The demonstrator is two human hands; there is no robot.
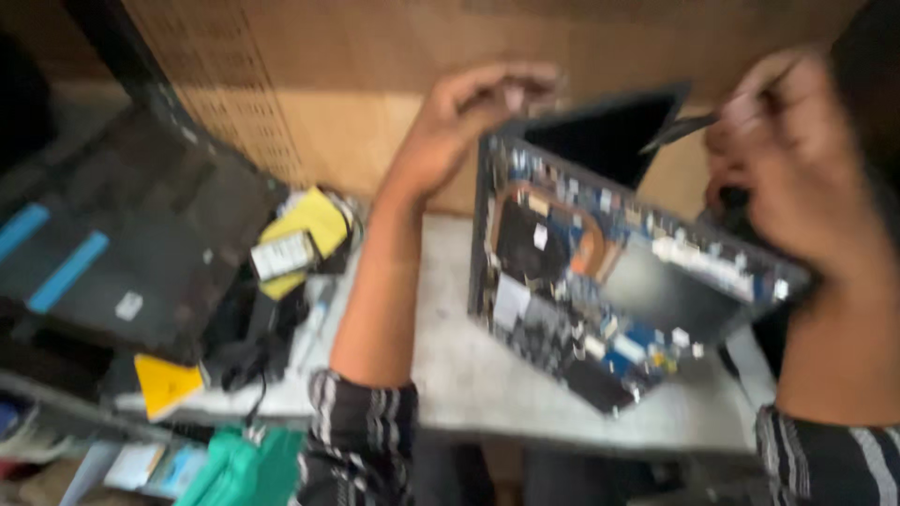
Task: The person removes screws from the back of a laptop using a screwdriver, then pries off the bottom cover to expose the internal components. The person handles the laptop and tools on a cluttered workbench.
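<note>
I see an opened laptop [600, 281] tilted over the counter [469, 375], long axis running lower-left to upper-right; left hand [478, 108] pinches its top edge; right hand [787, 178] clamps its right side.

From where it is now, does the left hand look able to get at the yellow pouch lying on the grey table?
Probably yes. The left hand grips the top corner of the opened laptop, and the yellow pouch lies uncovered on the grey table, left of that forearm. Nothing stands between them, though the hand would have to let go of the laptop.
</note>
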